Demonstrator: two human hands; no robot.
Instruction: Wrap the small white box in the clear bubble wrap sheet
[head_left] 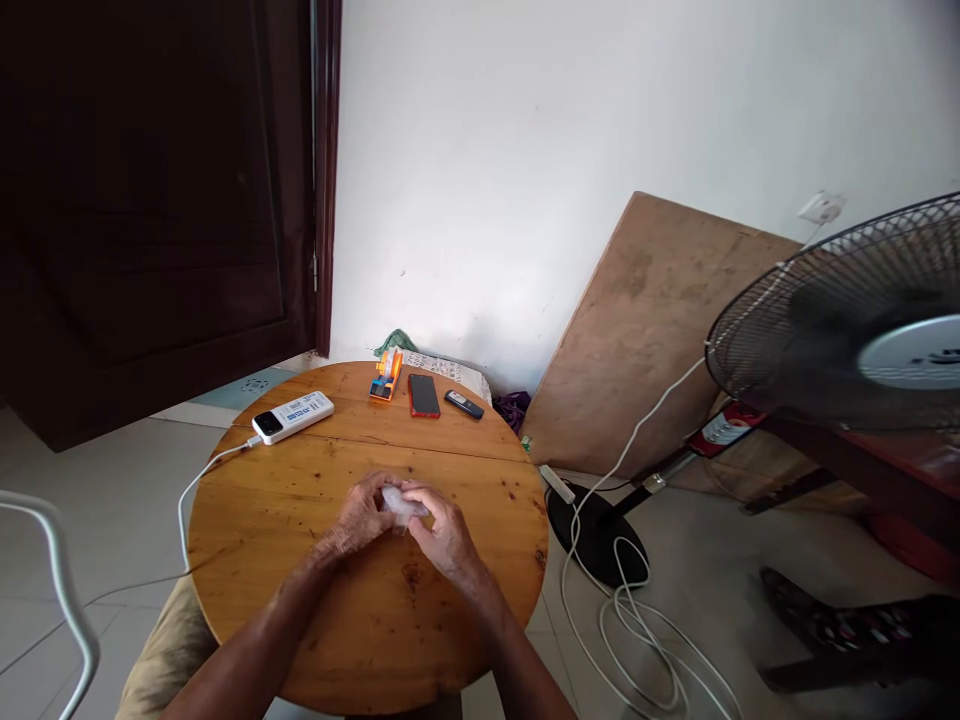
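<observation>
Above the middle of the round wooden table (337, 630), both of my hands are closed round a small, whitish, translucent bundle (403, 502) that looks like crumpled clear plastic. My left hand (365, 513) grips its left side with bent fingers. On the right, my right hand (442, 530) holds it between thumb and fingers. A little clear flap hangs below the bundle between the thumbs. What may lie inside the bundle cannot be made out.
At the table's back stand an orange tape dispenser (385, 376), a red-edged phone (424, 396) and a dark small handset (464, 404). A white power bank (292, 417) with a cable lies left. Right of the table are a standing fan (825, 330) and loose white cable (637, 640).
</observation>
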